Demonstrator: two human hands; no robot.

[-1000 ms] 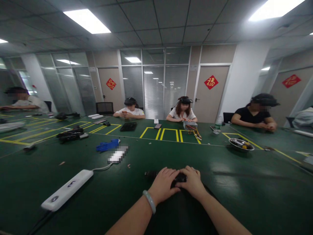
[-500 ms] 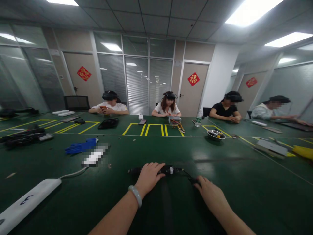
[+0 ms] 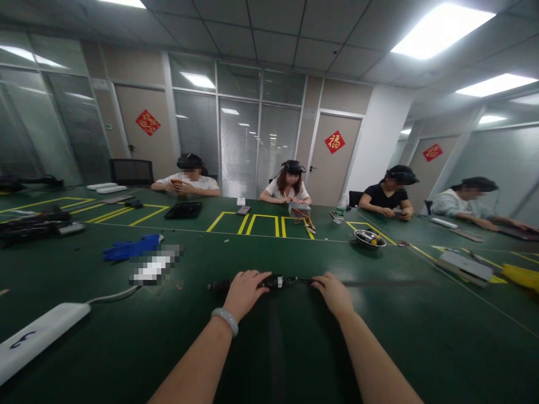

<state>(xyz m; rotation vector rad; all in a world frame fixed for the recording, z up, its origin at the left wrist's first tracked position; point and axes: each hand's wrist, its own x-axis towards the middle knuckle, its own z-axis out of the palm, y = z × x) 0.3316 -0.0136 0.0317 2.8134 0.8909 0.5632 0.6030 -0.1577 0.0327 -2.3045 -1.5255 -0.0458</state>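
On the green tabletop in front of me lies a long black rod-shaped device [image 3: 275,281] with a small white label, its left end poking out past my wrist side. My left hand [image 3: 246,293], with a pale bangle on the wrist, is wrapped over its middle from above and covers part of it. From the device's right end runs a thin dark cord [image 3: 304,280]. My right hand [image 3: 336,294] pinches the cord a short way to the right; the fingers hide what lies beyond that point.
To the left are a white power strip [image 3: 46,331], its cable and a blue glove [image 3: 132,248]. A metal bowl [image 3: 369,240] with small items, a water bottle [image 3: 340,210] and a yellow object [image 3: 522,276] stand further off. Several people sit across the table.
My right hand has moved left and up, closer to the device and level with it, and the cord is now straighter. My left hand keeps its hold on the device.
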